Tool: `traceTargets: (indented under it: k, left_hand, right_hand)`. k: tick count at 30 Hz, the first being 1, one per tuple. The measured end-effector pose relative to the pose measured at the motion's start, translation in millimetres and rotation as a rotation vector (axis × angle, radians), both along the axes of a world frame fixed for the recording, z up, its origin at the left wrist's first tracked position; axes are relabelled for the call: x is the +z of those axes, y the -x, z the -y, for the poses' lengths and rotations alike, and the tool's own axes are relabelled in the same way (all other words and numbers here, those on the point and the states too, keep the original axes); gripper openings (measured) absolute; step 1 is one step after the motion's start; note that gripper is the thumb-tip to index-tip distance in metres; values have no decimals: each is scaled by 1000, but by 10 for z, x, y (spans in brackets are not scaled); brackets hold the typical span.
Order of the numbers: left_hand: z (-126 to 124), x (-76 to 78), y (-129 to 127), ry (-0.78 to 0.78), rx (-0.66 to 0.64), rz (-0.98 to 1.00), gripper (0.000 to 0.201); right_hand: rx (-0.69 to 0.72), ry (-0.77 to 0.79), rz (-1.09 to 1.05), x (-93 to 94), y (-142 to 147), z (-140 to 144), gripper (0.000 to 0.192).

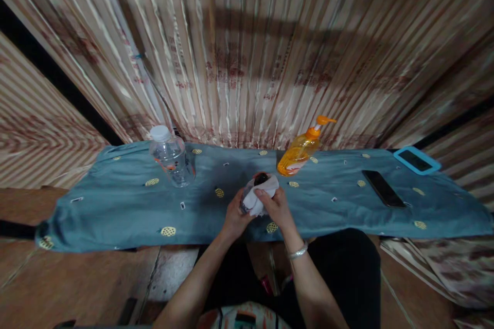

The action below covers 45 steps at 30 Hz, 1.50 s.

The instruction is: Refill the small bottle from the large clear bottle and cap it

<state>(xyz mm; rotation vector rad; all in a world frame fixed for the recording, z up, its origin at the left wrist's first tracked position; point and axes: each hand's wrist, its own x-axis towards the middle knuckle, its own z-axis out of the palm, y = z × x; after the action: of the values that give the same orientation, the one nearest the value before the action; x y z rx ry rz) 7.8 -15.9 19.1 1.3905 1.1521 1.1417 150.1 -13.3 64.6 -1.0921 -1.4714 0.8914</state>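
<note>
In front of me, just above the cloth-covered table, my left hand (236, 217) is closed around a small object with a dark round top (261, 178) and a greyish, see-through-looking side. Its exact kind is hard to make out, since a white cloth (263, 196) covers most of it. My right hand (279, 209) presses that cloth against the object, thumb on top, fingers mostly hidden behind. A silver bracelet circles my right wrist.
A clear plastic bottle (173, 159) with a white cap stands at the left. Behind my right hand is an orange pump bottle (299, 153). Farther right lie a black phone (383, 188) and a blue-framed tablet (417, 160). A striped curtain (239, 61) hangs behind the table (127, 211).
</note>
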Motion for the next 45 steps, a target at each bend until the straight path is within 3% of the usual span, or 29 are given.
traceTargets:
  k: [3, 5, 7, 12, 15, 18, 23, 26, 29, 32, 36, 39, 42, 45]
  left_hand:
    - [10, 25, -5, -34, 7, 23, 58]
    - [17, 29, -5, -62, 7, 28, 54]
    - [24, 19, 1, -85, -5, 22, 50]
    - [37, -56, 9, -45, 30, -6, 58]
    - [47, -94, -16, -29, 47, -15, 62]
    - [65, -116, -48, -63, 20, -4, 65]
    - [61, -105, -43, -148, -26, 21, 69]
    - [41, -86, -13, -149, -41, 2, 68]
    - [40, -86, 9, -118, -49, -13, 65]
    - [58, -93, 23, -58, -45, -43, 62]
    - [44, -78, 58, 25, -61, -102, 60]
    - [-43, -73, 124, 12, -90, -152, 67]
    - [-159, -88, 236, -102, -76, -206, 85]
    - [-208, -94, 340, -163, -32, -204, 89]
  right_hand:
    - [-97, -25, -33, -214, 44, 114, 40]
    - [-148, -41, -22, -253, 76, 185, 41]
    - [-175, -62, 12, -176, 108, 216, 42]
    - [-177, -97, 137, 252, 208, 56, 40]
    - [-192, -72, 158, 323, 250, -57, 32]
    - [-244, -59, 133, 159, 261, -47, 34]
    - [-248, -50, 43, -302, 282, 160, 47]
    - [-216, -28, 40, -424, 269, 272, 47]
    - [-204, -26, 53, -299, 220, 285, 47]
    - [-171, -38, 77, 6, 168, 153, 45]
    - [29, 0, 145, 334, 122, -133, 31]
    - [97, 42, 159, 363, 107, -214, 29]
    - [-30, 40, 143, 282, 109, -95, 30]
    - [-167, 15, 111, 201, 124, 89, 36]
